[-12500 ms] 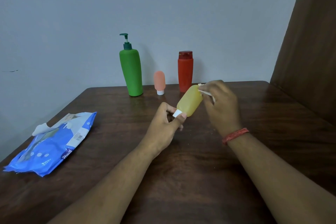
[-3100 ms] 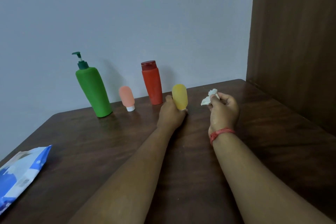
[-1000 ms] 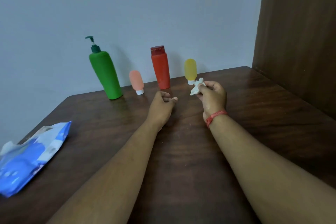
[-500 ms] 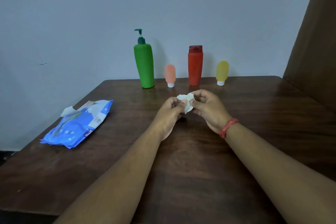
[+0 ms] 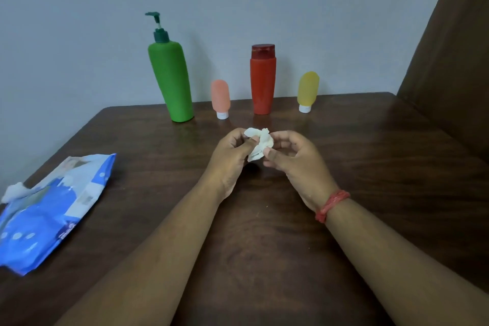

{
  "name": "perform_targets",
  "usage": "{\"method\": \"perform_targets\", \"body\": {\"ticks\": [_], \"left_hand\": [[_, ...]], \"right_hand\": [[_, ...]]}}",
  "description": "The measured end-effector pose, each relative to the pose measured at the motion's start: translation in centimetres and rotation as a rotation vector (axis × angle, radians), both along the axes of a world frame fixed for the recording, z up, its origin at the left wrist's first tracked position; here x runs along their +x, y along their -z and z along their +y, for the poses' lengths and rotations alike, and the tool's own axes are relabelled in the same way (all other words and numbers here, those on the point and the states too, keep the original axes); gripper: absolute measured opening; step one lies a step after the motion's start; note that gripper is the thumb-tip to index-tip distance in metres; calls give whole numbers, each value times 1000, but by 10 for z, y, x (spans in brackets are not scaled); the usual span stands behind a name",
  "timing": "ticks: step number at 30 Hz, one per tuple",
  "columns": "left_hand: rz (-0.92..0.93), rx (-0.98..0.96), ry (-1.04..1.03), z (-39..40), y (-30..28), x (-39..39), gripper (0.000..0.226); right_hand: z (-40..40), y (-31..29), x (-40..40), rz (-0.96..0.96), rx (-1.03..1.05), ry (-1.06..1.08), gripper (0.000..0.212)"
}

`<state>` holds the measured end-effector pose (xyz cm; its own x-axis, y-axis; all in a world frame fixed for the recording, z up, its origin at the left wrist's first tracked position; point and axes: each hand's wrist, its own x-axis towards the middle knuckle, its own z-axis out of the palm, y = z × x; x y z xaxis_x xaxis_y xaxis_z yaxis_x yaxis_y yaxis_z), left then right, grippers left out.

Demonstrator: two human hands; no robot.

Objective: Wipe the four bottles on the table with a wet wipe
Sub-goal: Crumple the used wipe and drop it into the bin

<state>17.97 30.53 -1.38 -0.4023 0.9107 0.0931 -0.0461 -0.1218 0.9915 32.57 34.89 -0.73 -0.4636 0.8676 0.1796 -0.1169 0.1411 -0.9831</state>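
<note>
Several bottles stand upright in a row along the wall: a tall green pump bottle (image 5: 171, 79), a small pink tube (image 5: 220, 98), a red bottle (image 5: 262, 79) and a small yellow tube (image 5: 307, 90). In front of them, over the table middle, my left hand (image 5: 232, 159) and my right hand (image 5: 293, 164) meet. Both pinch a crumpled white wet wipe (image 5: 259, 143) between their fingertips. Neither hand touches any bottle.
A blue wet-wipe pack (image 5: 50, 209) lies near the left edge of the dark wooden table (image 5: 397, 167), a white wipe sticking out of its opening. A brown panel (image 5: 455, 47) rises at the right. A grey wall backs the table.
The yellow tube was wiped, then set down at the right end of the row. My left hand let go of it and came to the wipe, which both hands now hold.
</note>
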Motion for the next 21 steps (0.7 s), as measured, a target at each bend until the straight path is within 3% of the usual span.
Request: {"method": "perform_targets", "body": {"ticks": [10, 17, 21], "left_hand": [[-61, -58, -178, -5, -8, 23, 15], [-173, -240, -362, -8, -40, 30, 14], [-106, -316, -418, -19, -71, 30, 10]], "right_hand": [[3, -19, -12, -93, -161, 46, 25], [7, -51, -29, -236, -327, 108, 31], [-4, -82, -31, -250, -373, 94, 27]]}}
